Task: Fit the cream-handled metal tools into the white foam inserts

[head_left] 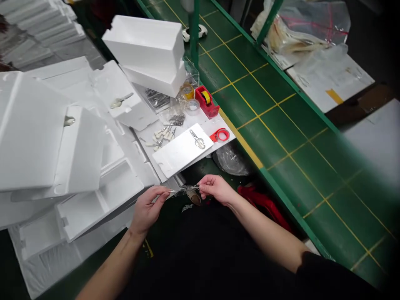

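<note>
My left hand [149, 206] and my right hand [214, 188] are held close together over my dark lap, each pinching one end of a small clear plastic bag [184, 190] with thin metal parts inside. The bag is stretched flat between the two pinches. Just above the hands lies a flat white foam board [179, 151] with a small metal part [197, 139] on it. Beside it lie several white-tipped screws [162, 135].
Stacked white foam trays [78, 166] fill the left. Two foam blocks [146, 52] stand behind. A red tape dispenser [206, 101], clear tape rolls [192, 106] and a red ring [220, 135] sit by the green conveyor [281, 125]. Plastic bags [300, 25] lie beyond it.
</note>
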{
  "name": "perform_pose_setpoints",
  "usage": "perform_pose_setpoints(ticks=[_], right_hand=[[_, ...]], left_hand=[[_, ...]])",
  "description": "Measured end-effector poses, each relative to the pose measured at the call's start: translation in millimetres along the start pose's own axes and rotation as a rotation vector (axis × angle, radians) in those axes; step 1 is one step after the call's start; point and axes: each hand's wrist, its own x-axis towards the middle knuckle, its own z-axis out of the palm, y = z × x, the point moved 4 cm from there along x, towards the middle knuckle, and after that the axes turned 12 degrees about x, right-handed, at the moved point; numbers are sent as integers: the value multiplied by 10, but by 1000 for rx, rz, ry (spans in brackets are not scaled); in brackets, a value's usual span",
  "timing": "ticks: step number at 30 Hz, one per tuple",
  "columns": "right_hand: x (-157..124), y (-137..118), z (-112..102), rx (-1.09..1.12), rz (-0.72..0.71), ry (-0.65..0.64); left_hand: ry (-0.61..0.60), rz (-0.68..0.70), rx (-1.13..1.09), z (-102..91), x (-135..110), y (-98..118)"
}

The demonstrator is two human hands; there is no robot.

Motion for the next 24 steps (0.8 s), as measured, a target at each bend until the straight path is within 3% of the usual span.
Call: perform_pose_setpoints(ticks=[3,5,7,10,13,15,17,21,24], right_hand=[[-325,-568,166,-432,-380,55],[-590,-929,389,-760,-640,-54],[-840,-1164,613,-1013,-819,-215],[-1136,-1367,836,-1228,-960,-320],[-1383,-1527,948,-1306,-1051,-315],[-1525,-1627,982,-1344,-1074,-308],[-1643,-1707,1008,-1397,-1083,-312],[-1794,-1799,1071,-1478,-1118,-290],[-1849,-1806,1125,-1512,-1138,-281]], left_hand=[[-196,5,61,-84,110,86],[-379,-95,-24,-112,167,159],[-478,-186,-220,-140,200,264],[-426,-242,-429,-209,228,418],[-228,-221,-378,-355,206,563],[-53,-111,-278,-502,143,769],[59,91,-129,-616,37,1117],[-41,633,292,-508,-208,1955],[-79,837,388,-321,-260,2288]])
